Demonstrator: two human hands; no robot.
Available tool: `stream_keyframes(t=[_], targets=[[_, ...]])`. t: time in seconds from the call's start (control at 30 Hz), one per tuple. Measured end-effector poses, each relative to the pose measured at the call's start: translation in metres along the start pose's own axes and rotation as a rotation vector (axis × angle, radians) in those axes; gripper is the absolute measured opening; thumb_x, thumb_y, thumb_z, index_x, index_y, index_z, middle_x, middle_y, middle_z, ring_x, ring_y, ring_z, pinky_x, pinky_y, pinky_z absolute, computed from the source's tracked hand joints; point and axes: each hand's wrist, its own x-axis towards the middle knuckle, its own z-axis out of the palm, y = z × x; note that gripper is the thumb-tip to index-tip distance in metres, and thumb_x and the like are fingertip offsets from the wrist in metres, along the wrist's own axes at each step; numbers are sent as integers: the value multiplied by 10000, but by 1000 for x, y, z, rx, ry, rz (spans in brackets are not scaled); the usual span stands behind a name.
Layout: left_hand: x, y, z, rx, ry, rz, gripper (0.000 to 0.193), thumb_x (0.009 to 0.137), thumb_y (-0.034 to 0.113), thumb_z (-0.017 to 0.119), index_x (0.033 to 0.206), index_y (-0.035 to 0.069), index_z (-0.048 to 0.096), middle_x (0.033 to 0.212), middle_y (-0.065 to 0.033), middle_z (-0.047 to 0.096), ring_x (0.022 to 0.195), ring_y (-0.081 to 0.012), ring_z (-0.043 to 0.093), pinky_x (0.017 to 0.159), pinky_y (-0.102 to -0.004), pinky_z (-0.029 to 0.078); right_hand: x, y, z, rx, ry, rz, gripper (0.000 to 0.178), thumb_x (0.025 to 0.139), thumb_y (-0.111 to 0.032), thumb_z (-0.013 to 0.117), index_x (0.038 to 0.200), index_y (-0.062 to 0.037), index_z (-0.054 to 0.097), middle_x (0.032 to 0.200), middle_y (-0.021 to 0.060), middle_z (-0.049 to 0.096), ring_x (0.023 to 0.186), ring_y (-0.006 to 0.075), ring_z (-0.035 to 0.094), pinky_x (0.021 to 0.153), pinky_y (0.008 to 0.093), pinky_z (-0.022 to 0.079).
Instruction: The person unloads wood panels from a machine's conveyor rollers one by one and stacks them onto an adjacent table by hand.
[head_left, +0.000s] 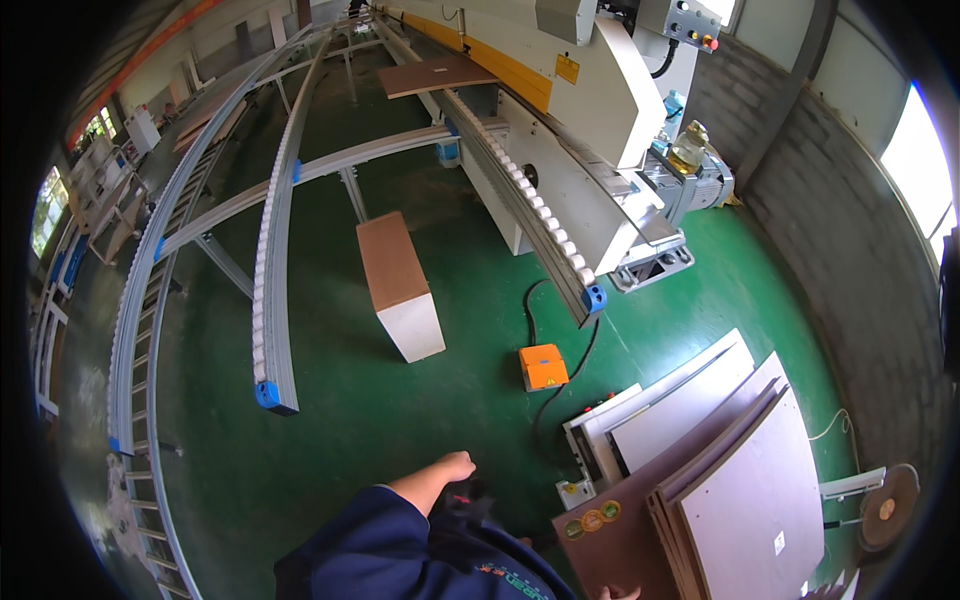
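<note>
My left hand [458,466] is curled closed in front of my body over the green floor, and nothing shows sticking out of it. Of my right hand [620,594] only some fingers appear at the lower edge, beside a brown panel [590,540] with round stickers. Whether those fingers grip the panel cannot be made out. Leaning with it is a stack of pale boards [755,490], the front one carrying a small white label. Behind them lean white panels [685,415].
An orange foot pedal box [543,367] with a black cable lies on the floor. A brown-topped white block [393,262] stands between roller rails [275,330]. One brown board [437,75] rests beside the large machine [600,90]. A round disc fan [886,508] stands right.
</note>
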Motion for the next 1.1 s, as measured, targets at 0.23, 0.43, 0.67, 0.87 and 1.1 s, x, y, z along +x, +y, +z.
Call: stream_keyframes(t=[0.23, 0.43, 0.67, 0.87, 1.1], targets=[[0, -29, -31, -32, 14, -45, 326, 776, 246, 527, 873, -38, 655, 929, -264, 635, 901, -391, 624, 770, -452, 478, -9, -15, 32, -387, -53, -243, 649, 699, -115, 705, 1268, 49, 440, 1184, 266, 522, 1171, 372, 447, 1023, 425, 334], [8, -59, -56, -79, -32, -150, 361, 778, 240, 526, 935, -67, 636, 994, -294, 610, 970, -403, 598, 833, -455, 465, -9, -13, 50, -496, -200, -265, 604, 685, -165, 687, 1227, 30, 508, 1206, 270, 523, 1144, 399, 472, 1009, 427, 358], [15, -77, -65, -111, -22, -218, 420, 796, 250, 517, 1028, -93, 589, 1095, -317, 565, 1049, -416, 556, 894, -449, 445, -1, -36, 45, -536, -317, -257, 526, 737, -209, 637, 1190, 40, 542, 1184, 267, 547, 1124, 385, 507, 991, 409, 384], [41, -69, -102, -214, 174, -161, 533, 856, 354, 511, 1155, -88, 488, 1191, -309, 518, 1137, -411, 501, 948, -440, 415, 13, -28, 48, -573, -349, -255, 459, 768, -229, 610, 1157, 13, 576, 1147, 232, 583, 1083, 361, 545, 962, 394, 413], [74, -20, -214, -623, 450, -186, 539, 898, 437, 462, 1131, -48, 425, 929, -205, 601, 686, -283, 635, 641, -400, 523, 20, -31, 48, -578, -349, -174, 361, 785, -215, 575, 1088, -25, 626, 1074, 213, 619, 1028, 351, 578, 905, 387, 445]])
